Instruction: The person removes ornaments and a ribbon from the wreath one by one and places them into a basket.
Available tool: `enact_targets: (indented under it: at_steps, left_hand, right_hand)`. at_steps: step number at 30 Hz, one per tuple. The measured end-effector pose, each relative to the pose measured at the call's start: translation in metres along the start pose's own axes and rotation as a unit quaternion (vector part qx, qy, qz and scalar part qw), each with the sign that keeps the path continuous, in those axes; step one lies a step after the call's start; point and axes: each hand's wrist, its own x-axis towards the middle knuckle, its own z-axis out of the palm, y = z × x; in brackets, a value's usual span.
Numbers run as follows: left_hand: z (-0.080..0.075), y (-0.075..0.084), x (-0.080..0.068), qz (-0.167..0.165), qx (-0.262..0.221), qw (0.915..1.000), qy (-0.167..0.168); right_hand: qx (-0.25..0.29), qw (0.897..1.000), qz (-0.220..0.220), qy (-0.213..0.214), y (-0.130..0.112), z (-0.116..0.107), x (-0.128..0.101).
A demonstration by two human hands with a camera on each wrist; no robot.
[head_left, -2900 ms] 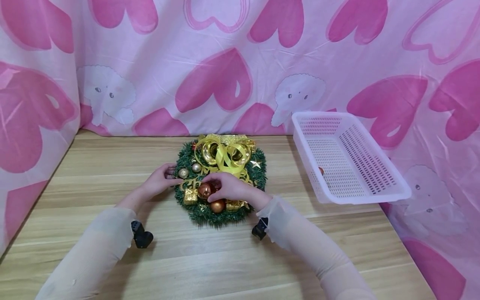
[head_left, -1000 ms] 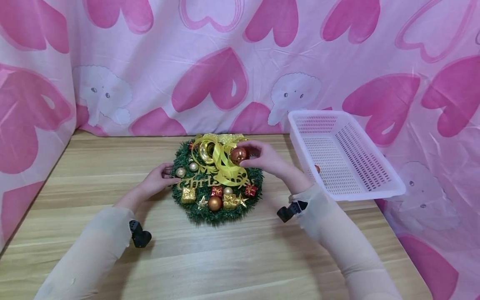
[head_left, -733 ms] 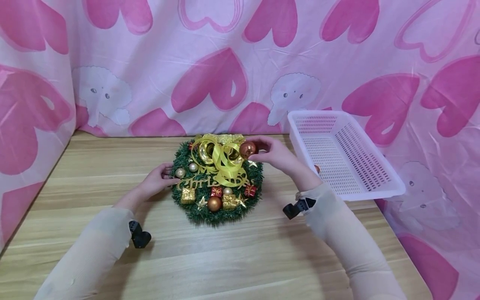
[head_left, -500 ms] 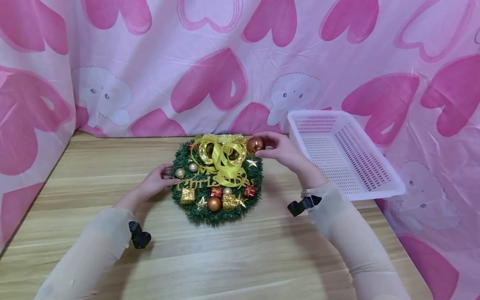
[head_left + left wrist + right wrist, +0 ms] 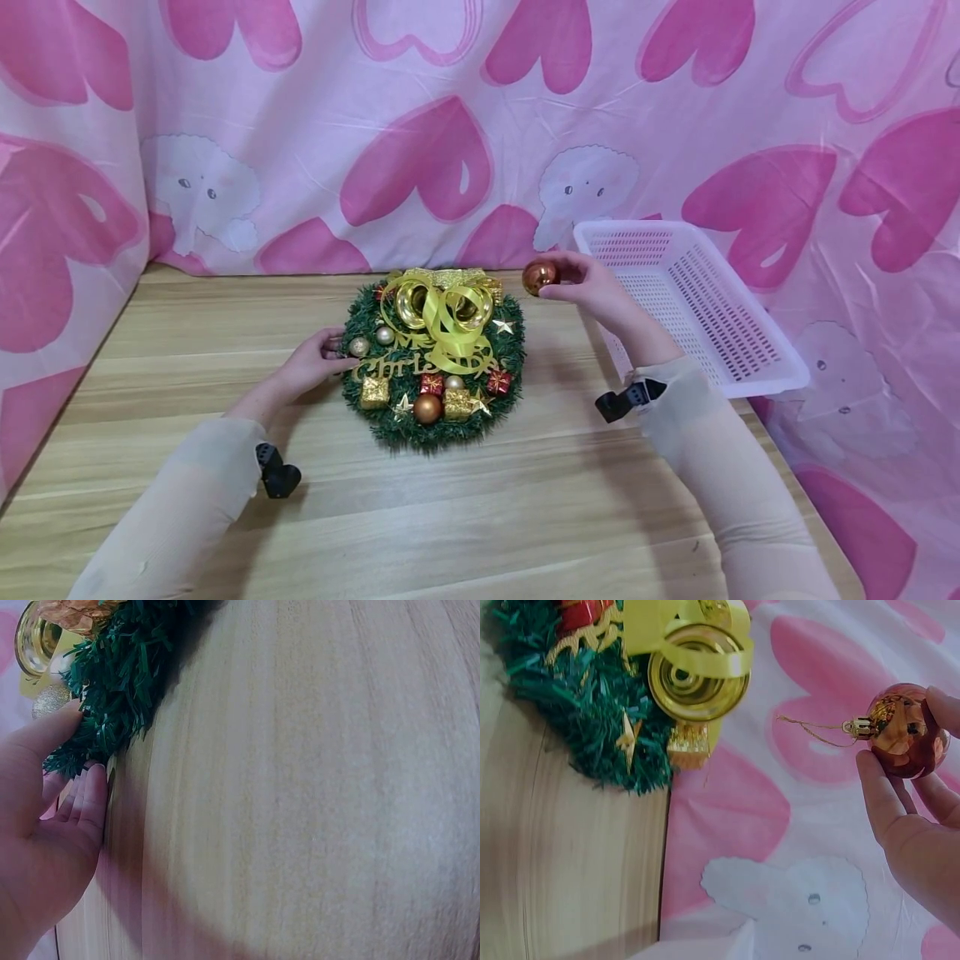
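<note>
Bauble held up between wreath and basket
Right hand [image 5: 592, 287] pinches the copper bauble [image 5: 538, 277] in its fingertips, beside the basket [image 5: 750, 387]; left hand [image 5: 311, 364], fingers relaxed, rests against the wreath [image 5: 397, 421] on the table [image 5: 480, 517].

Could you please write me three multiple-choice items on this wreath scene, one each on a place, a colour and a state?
1. Where is the white basket?
A. Left of the wreath
B. Right of the wreath
C. On top of the wreath

2. What colour is the bauble in the right hand?
A. Copper
B. Blue
C. Silver

3. What is the left hand doing?
A. Lifting the basket
B. Holding a bauble
C. Resting against the wreath's edge

Answers:
1 B, the head view shows the basket to the right of the wreath on the wooden table.
2 A, the right wrist view shows a shiny copper ball.
3 C, its fingers touch the green fringe.
</note>
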Motion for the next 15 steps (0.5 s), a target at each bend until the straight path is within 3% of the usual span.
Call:
enact_targets:
  at_steps: [15]
  left_hand:
    - [0.0, 0.0, -0.001, 0.004, 0.001, 1.0, 0.001]
  right_hand:
    - [-0.016, 0.998, 0.015, 0.057, 0.004, -0.032, -0.005]
